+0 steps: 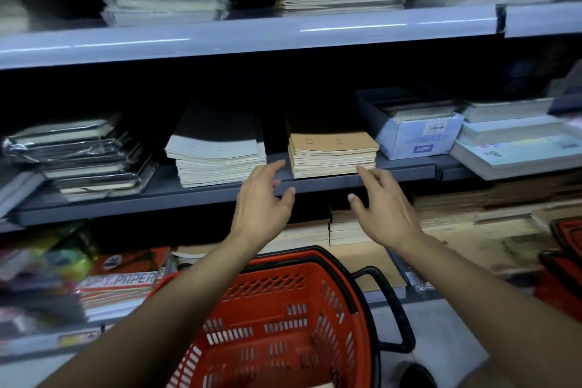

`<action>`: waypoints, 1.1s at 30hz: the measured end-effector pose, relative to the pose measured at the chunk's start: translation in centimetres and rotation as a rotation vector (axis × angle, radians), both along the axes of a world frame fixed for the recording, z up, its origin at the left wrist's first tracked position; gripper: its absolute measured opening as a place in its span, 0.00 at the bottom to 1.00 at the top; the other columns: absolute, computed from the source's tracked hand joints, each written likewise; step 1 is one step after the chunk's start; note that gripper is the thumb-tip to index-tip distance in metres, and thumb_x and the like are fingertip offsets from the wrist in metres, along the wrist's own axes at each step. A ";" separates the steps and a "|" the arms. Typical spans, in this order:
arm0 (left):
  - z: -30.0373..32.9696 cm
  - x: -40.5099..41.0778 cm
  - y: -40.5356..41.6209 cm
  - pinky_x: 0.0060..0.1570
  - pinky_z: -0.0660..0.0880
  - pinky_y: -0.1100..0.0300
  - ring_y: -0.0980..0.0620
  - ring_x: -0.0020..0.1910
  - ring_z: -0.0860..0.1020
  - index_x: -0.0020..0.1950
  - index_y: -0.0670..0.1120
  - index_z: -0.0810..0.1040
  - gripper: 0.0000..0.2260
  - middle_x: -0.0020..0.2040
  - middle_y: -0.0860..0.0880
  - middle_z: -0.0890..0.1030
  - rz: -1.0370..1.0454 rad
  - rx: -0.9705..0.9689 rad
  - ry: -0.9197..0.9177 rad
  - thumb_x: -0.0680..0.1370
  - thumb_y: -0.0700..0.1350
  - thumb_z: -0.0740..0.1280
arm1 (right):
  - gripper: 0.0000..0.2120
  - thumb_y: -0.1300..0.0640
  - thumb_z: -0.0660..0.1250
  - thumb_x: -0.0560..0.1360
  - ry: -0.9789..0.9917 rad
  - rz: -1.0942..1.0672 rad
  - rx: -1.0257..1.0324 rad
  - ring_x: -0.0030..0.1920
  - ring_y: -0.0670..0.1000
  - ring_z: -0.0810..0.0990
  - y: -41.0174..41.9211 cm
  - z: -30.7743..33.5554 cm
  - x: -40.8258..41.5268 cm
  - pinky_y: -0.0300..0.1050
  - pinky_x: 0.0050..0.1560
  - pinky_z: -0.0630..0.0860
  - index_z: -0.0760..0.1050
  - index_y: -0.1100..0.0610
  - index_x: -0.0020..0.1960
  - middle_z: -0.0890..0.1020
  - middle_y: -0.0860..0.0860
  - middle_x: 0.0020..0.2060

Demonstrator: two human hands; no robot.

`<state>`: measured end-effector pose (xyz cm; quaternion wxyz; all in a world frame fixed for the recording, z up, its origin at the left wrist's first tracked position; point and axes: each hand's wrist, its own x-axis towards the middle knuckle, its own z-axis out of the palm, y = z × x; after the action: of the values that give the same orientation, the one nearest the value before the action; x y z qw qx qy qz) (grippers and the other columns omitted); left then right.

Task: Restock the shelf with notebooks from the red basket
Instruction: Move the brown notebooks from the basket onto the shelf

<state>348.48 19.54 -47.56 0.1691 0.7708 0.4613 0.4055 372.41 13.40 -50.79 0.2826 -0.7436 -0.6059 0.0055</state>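
The red basket (283, 318) sits lowest and closest, below both forearms, its slotted plastic floor bare except for a pale corner of something at the bottom edge that is too cut off to identify; its black handles lie folded along the far rim and off to the right side.

Above it, the left hand (263, 198) reaches toward the shelf (189, 195) with fingers spread and lightly bent, holding nothing; its fingertips are at the shelf's front lip, and whether they touch it is unclear. The right hand (385, 205) is likewise spread and empty, its fingertips close to the lower front corner of the brown notebook stack (333, 151); contact cannot be judged.

That stack lies flat on the shelf just beyond and between the two hands, kraft-brown covers on top, cream page edges facing out, neatly squared. Just left of the left hand's fingertips is a second pile, the black-covered notebook stack (215, 151), slightly fanned at its top. Right of the right hand stands a blue-and-white box (415, 138) labelled A6PP.
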 end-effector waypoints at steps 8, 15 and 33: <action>-0.7 -2.9 -3.0 0.58 0.80 0.50 0.59 0.58 0.78 0.76 0.51 0.71 0.25 0.67 0.54 0.76 0.005 -0.026 0.020 0.79 0.50 0.71 | 0.28 0.43 0.60 0.84 -0.041 0.052 -0.121 0.73 0.55 0.69 -3.5 -1.2 -3.1 0.57 0.61 0.78 0.62 0.50 0.81 0.68 0.52 0.73; -3.2 -5.4 -5.3 0.57 0.77 0.57 0.58 0.55 0.79 0.75 0.50 0.72 0.24 0.66 0.53 0.77 0.018 -0.076 0.064 0.80 0.50 0.71 | 0.29 0.42 0.59 0.84 -0.058 0.107 -0.190 0.73 0.57 0.70 -4.7 -2.7 -6.0 0.53 0.63 0.76 0.60 0.50 0.83 0.68 0.53 0.74; -15.0 -9.4 -4.2 0.51 0.80 0.55 0.54 0.47 0.80 0.64 0.49 0.79 0.14 0.49 0.55 0.80 0.057 -0.352 0.149 0.79 0.46 0.70 | 0.30 0.41 0.60 0.83 -0.106 0.220 -0.565 0.72 0.63 0.74 -2.6 -12.5 -12.7 0.56 0.68 0.75 0.64 0.54 0.80 0.70 0.60 0.74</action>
<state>339.09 15.35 -62.54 0.2549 0.7440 0.5579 0.2649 359.70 10.76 -63.24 0.0306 -0.7221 -0.6710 0.1656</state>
